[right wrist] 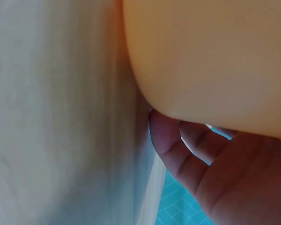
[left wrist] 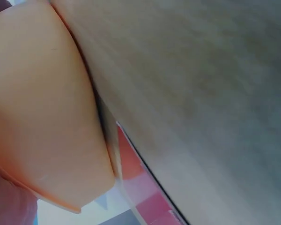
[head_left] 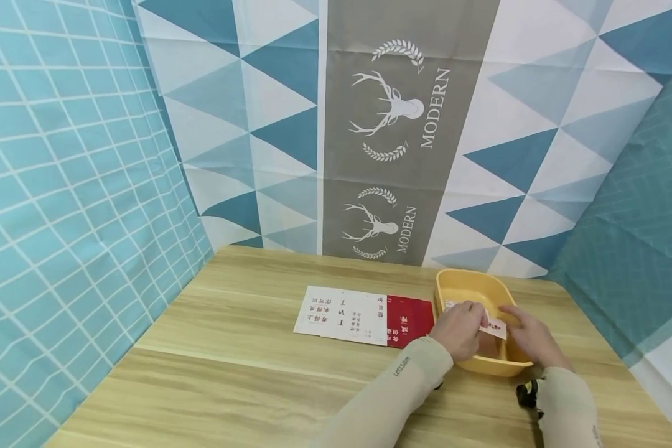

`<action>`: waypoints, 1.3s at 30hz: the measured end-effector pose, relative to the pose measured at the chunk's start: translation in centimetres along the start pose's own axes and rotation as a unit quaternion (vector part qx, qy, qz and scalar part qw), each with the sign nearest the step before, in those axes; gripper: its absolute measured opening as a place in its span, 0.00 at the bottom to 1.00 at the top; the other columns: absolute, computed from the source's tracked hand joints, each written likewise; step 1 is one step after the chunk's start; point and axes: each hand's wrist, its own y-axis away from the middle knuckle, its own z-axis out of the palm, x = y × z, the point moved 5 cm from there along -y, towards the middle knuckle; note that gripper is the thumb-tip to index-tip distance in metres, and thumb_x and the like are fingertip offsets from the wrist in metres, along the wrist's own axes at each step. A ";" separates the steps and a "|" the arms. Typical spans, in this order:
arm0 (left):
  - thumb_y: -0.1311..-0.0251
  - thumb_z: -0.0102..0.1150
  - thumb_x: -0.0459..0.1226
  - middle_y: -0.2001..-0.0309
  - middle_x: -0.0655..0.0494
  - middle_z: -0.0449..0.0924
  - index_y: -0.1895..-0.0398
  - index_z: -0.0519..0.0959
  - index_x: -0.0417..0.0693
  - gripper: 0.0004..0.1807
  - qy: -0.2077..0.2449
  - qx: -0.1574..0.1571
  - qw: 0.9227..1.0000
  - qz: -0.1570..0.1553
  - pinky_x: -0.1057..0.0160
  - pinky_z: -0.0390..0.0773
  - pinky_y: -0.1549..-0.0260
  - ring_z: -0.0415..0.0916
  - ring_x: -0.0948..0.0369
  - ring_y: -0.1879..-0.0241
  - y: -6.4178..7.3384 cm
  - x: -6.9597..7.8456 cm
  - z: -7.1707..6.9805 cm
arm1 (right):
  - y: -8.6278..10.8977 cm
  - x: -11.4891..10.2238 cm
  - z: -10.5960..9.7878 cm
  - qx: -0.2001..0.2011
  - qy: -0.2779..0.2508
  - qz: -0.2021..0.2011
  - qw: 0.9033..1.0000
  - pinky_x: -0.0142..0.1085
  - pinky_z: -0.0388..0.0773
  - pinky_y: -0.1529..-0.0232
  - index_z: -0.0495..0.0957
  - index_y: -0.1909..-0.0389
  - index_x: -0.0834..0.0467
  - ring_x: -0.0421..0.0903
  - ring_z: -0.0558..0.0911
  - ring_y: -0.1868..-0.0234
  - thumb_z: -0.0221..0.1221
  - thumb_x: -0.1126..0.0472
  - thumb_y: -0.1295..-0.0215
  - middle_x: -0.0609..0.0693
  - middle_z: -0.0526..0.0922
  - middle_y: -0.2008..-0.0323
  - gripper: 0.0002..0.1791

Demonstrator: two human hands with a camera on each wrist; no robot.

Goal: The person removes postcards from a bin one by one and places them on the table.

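Observation:
A yellow plastic bin with a divider stands at the right of the table. My left hand is over its near left side and pinches a white card with red and dark print; part of the card is hidden behind the fingers. In the left wrist view a bit of that hand shows at the bin's rim. My right hand holds the bin's right wall. The right wrist view shows its bent fingers against the bin's outside, low near the table.
Left of the bin, several white printed cards and a red card lie in a row on the wooden table. Patterned cloth hangs behind the table, and a blue tiled-print sheet along the left.

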 end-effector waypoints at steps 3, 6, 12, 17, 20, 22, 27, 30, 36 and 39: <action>0.36 0.63 0.38 0.56 0.68 0.73 0.60 0.71 0.63 0.11 0.022 0.021 1.000 0.002 0.76 0.70 0.49 0.71 0.71 0.55 0.0 -0.2 -0.1 | 0.0 -0.1 -0.2 0.001 -0.004 0.001 1.000 0.65 0.73 0.45 0.65 0.30 0.68 0.72 0.73 0.42 0.45 0.66 0.28 0.79 0.67 0.34 0.26; 0.37 0.63 0.36 0.46 0.64 0.74 0.59 0.70 0.62 0.12 0.033 0.035 0.999 0.005 0.74 0.70 0.40 0.72 0.69 0.45 0.1 -0.3 -0.3 | -0.1 -0.1 -0.3 -0.012 -0.015 0.012 1.000 0.65 0.72 0.45 0.63 0.29 0.68 0.72 0.72 0.42 0.44 0.65 0.27 0.79 0.66 0.33 0.27; 0.34 0.60 0.35 0.29 0.50 0.69 0.56 0.69 0.59 0.11 0.044 0.055 0.997 0.008 0.68 0.71 0.33 0.66 0.61 0.27 0.1 -0.2 -0.3 | -0.1 0.1 -0.2 -0.013 -0.017 0.016 1.000 0.58 0.74 0.50 0.60 0.27 0.68 0.69 0.73 0.47 0.44 0.67 0.28 0.79 0.65 0.34 0.29; 0.34 0.60 0.35 0.32 0.55 0.70 0.57 0.69 0.58 0.11 0.078 0.050 0.996 0.002 0.73 0.72 0.36 0.70 0.65 0.32 0.3 -0.4 -0.5 | -0.1 0.3 -0.1 -0.008 -0.022 0.006 1.000 0.67 0.70 0.43 0.57 0.26 0.69 0.77 0.68 0.37 0.45 0.70 0.32 0.80 0.62 0.32 0.32; 0.35 0.61 0.32 0.31 0.56 0.69 0.60 0.71 0.58 0.11 0.150 0.032 0.988 -0.024 0.72 0.71 0.36 0.69 0.65 0.31 0.4 -0.9 -0.8 | -0.1 0.4 0.1 -0.010 -0.023 0.002 1.000 0.69 0.68 0.42 0.56 0.26 0.69 0.79 0.65 0.35 0.47 0.72 0.36 0.80 0.62 0.32 0.35; 0.36 0.61 0.31 0.30 0.54 0.68 0.63 0.73 0.58 0.11 0.205 0.024 0.977 -0.052 0.70 0.72 0.36 0.67 0.63 0.29 0.5 -1.4 -1.5 | -0.1 0.3 0.1 -0.010 -0.019 -0.001 1.000 0.69 0.69 0.42 0.56 0.26 0.69 0.79 0.66 0.36 0.46 0.72 0.37 0.80 0.62 0.32 0.36; 0.36 0.60 0.29 0.33 0.56 0.72 0.65 0.77 0.58 0.11 0.305 0.031 0.945 -0.115 0.65 0.75 0.38 0.71 0.64 0.35 1.2 -3.3 -4.4 | -0.1 0.1 0.1 -0.005 -0.002 -0.001 1.000 0.60 0.74 0.49 0.57 0.26 0.68 0.73 0.71 0.42 0.45 0.72 0.37 0.81 0.62 0.32 0.35; 0.35 0.60 0.29 0.45 0.59 0.79 0.62 0.77 0.56 0.09 0.354 0.039 0.923 -0.148 0.67 0.80 0.53 0.76 0.66 0.52 2.2 -4.8 -6.1 | -0.1 0.0 0.1 -0.012 -0.005 0.011 1.000 0.56 0.74 0.51 0.56 0.25 0.67 0.71 0.71 0.45 0.45 0.72 0.36 0.81 0.60 0.31 0.35; 0.37 0.60 0.27 0.52 0.53 0.83 0.56 0.81 0.49 0.10 0.399 0.026 0.904 -0.151 0.71 0.70 0.76 0.67 0.68 0.75 4.8 -8.6 -8.1 | 0.0 -0.2 0.2 -0.033 -0.012 0.038 0.999 0.48 0.73 0.54 0.54 0.24 0.67 0.68 0.70 0.46 0.42 0.72 0.35 0.79 0.56 0.28 0.35; 0.38 0.61 0.29 0.40 0.53 0.81 0.45 0.82 0.49 0.18 0.436 -0.021 0.891 -0.126 0.70 0.74 0.75 0.68 0.68 0.78 6.3 -10.7 -9.5 | 0.0 -0.3 0.2 -0.037 -0.010 0.044 0.998 0.43 0.73 0.58 0.54 0.24 0.67 0.67 0.70 0.46 0.42 0.72 0.35 0.79 0.56 0.28 0.35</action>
